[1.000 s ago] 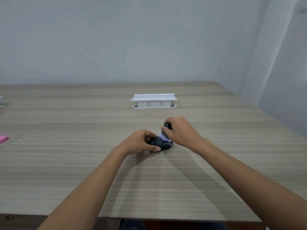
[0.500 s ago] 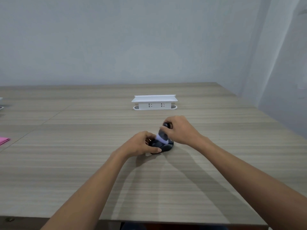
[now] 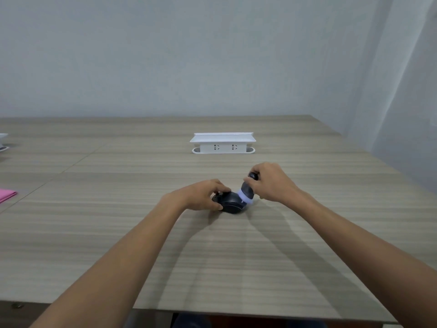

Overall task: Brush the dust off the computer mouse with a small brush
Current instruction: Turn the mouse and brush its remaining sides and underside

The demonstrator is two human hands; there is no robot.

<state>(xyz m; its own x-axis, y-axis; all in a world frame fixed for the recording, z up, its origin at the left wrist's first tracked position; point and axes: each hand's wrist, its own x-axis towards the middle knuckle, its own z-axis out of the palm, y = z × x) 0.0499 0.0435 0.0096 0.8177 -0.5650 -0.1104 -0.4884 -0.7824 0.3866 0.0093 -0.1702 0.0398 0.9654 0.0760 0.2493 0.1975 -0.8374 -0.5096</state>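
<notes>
A dark computer mouse (image 3: 230, 204) lies on the wooden table (image 3: 118, 233), a little right of centre. My left hand (image 3: 201, 196) grips its left end, thumb in front and fingers over the top. My right hand (image 3: 272, 182) holds a small brush (image 3: 247, 194) with a dark handle and pale lilac bristles. The brush is tilted, and its bristles press on the mouse's right end. Most of the handle is hidden inside my fist.
A white socket box (image 3: 222, 143) stands on the table behind my hands. A pink cloth (image 3: 6, 194) lies at the left edge, with a white object (image 3: 2, 142) farther back on the left. The table's near edge runs along the bottom.
My right hand has drawn the brush to the right, from the top of the mouse to its right end. My left hand has kept its hold on the mouse.
</notes>
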